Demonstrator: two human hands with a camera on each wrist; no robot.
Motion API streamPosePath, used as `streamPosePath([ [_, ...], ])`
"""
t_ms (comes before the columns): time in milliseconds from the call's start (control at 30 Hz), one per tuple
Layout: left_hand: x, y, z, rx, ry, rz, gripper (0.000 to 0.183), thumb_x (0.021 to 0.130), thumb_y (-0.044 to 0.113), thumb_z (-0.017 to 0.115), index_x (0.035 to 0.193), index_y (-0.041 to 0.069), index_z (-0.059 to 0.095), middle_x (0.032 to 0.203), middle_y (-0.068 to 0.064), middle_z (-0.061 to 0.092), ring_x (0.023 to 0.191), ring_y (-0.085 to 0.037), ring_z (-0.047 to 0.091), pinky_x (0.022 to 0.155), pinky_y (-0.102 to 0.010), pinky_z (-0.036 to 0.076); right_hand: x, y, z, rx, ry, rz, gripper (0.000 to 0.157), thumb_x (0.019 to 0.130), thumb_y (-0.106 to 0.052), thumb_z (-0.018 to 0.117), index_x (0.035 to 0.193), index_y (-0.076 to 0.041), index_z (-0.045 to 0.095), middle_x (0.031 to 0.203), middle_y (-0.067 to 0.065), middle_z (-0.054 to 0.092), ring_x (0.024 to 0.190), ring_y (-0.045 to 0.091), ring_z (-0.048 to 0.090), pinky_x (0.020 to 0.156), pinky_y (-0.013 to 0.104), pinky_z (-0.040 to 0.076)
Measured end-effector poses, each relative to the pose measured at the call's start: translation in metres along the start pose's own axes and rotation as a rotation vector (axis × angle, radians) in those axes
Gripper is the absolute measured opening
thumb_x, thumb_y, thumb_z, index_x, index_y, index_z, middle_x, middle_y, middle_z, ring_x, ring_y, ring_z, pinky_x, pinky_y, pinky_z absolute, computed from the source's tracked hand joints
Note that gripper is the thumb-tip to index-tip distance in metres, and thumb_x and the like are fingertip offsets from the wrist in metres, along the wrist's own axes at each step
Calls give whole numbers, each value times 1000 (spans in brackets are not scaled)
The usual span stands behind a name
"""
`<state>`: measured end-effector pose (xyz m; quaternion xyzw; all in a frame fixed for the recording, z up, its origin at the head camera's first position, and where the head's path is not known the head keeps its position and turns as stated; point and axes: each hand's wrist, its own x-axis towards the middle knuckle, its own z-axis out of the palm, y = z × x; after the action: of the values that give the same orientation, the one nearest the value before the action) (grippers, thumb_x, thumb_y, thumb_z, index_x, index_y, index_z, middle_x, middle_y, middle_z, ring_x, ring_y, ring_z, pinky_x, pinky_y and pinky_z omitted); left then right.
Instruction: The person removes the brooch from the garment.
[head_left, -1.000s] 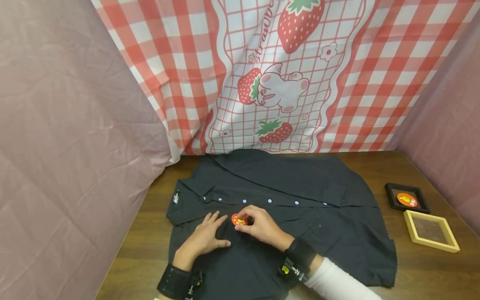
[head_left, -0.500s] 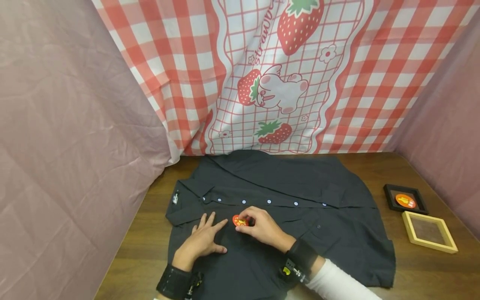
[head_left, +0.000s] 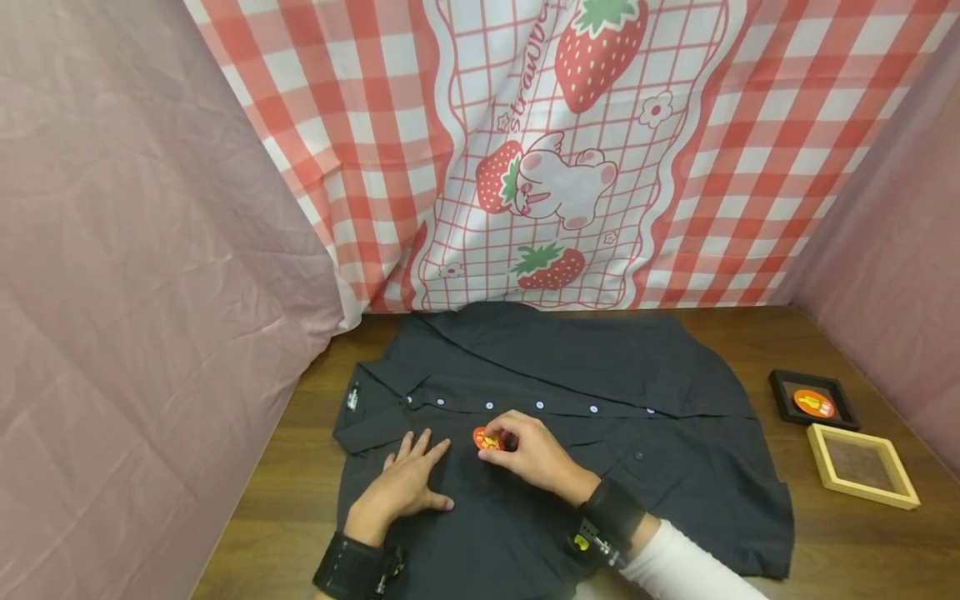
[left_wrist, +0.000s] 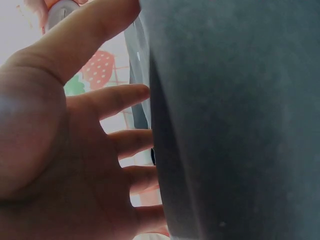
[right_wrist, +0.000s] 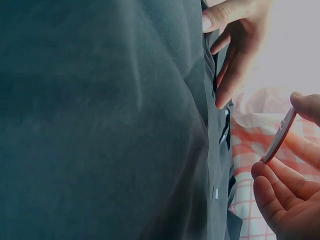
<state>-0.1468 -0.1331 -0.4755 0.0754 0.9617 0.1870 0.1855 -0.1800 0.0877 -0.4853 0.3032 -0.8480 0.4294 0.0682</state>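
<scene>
A dark button-up shirt (head_left: 495, 517) lies spread on the table, its collar (head_left: 375, 396) to the left. My right hand (head_left: 536, 454) pinches a round red badge (head_left: 486, 438) with yellow printing between thumb and fingers. In the right wrist view the badge (right_wrist: 280, 135) is tilted, edge toward the camera, held off the cloth, with a fitting on its back. To the left, my left hand (head_left: 401, 487) rests palm down on the shirt with its fingers spread. The left wrist view shows those straight fingers (left_wrist: 120, 100) against the cloth; the badge's pale back (left_wrist: 60, 14) is partly hidden.
On the right of the wooden table (head_left: 855, 550) lie a black frame (head_left: 782, 400) with an orange round badge (head_left: 813, 403) in it and a light wooden frame (head_left: 862, 462). A checked strawberry cloth (head_left: 570, 183) hangs behind; pink curtains (head_left: 172, 250) flank the sides.
My right hand has shifted slightly to the right with the badge still pinched. My left hand has drawn back a little from the badge, its fingers fanned wider than before.
</scene>
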Motion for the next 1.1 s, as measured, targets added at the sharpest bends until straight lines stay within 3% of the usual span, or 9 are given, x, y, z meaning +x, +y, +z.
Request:
streamPosePath([
  [233, 0, -3, 1, -19, 16, 27, 86, 74, 35, 84, 146, 12, 44, 159, -21, 27, 148, -47, 15, 111, -69, 24, -3, 2, -3, -28, 26, -28, 23, 77, -22, 82, 95, -13, 71, 88, -2, 66, 75, 10, 60, 65, 19, 51],
  [433, 0, -4, 1, -26, 25, 72, 84, 74, 35, 84, 145, 10, 46, 159, -19, 28, 148, -45, 18, 111, -68, 26, -3, 2, -9, -43, 17, -4, 27, 74, -19, 85, 96, -13, 70, 90, -2, 65, 76, 10, 59, 67, 20, 51],
  [1100, 1, -5, 1, -70, 45, 61, 78, 75, 33, 83, 142, 8, 49, 155, -23, 33, 144, -47, 27, 112, -65, 27, -10, 9, -20, -7, 18, -33, 27, 72, -17, 86, 94, -15, 70, 89, -4, 65, 77, 11, 58, 64, 26, 50],
])
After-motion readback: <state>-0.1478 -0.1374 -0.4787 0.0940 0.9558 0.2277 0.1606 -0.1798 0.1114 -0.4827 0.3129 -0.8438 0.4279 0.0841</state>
